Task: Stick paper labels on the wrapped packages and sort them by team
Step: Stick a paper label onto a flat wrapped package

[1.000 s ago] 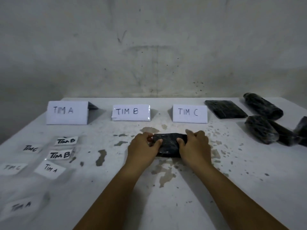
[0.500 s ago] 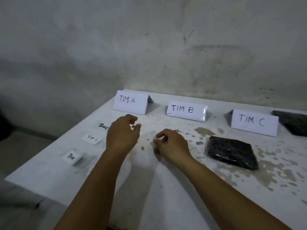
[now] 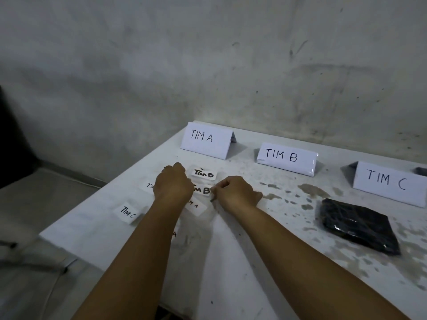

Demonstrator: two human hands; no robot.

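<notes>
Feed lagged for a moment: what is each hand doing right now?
Left hand: fingers curled over the labels; any grip cannot be told.
Right hand: pinching the TIM B label.

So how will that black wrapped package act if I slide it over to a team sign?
The package lies flat and low, so it probably slides rather than rolls or tips. Its crinkled, glossy wrap suggests a slippery surface. It looks soft, so it may sag when lifted.

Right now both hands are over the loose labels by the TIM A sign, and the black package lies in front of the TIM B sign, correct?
Not quite. The head view shows both hands, left and right, over the loose labels near the TIM A sign, but the black package lies in front of the TIM C sign, not TIM B.
</notes>
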